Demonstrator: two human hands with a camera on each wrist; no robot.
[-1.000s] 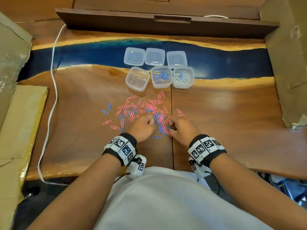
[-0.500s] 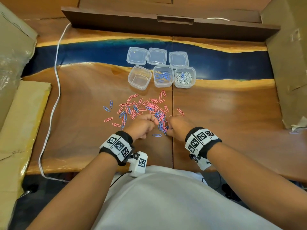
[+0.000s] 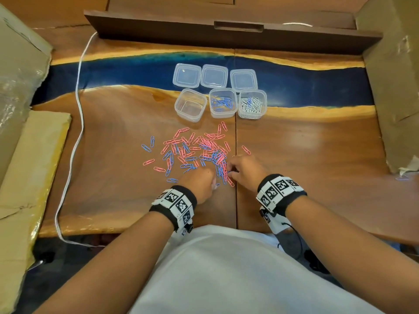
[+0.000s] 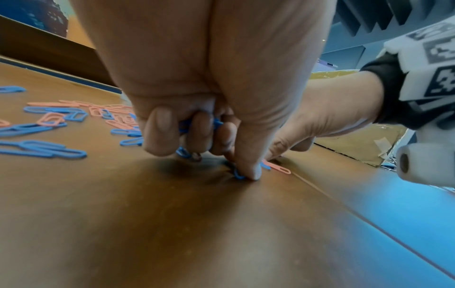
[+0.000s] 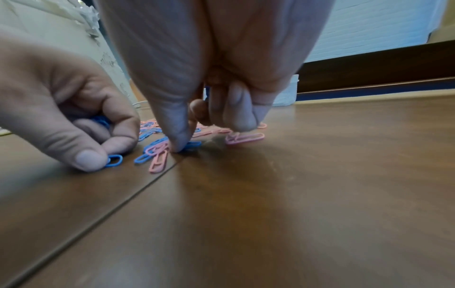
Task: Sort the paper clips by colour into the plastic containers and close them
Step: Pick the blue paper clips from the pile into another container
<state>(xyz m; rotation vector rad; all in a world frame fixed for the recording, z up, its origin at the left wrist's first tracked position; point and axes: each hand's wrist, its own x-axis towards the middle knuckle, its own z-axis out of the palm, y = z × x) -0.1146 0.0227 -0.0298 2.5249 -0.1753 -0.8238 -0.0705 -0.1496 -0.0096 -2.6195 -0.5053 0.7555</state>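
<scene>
Wooden tabletop (image 3: 306, 155) carries everything. Left hand (image 3: 199, 182) curls around blue clips (image 4: 184, 124); right hand (image 3: 246, 171) pinches a blue clip (image 5: 191, 144) from the pile (image 3: 195, 150). Beyond the pile: empty container (image 3: 190, 105), blue-filled container (image 3: 223, 103), white-filled container (image 3: 252, 104), then three lids (image 3: 214, 76).
</scene>
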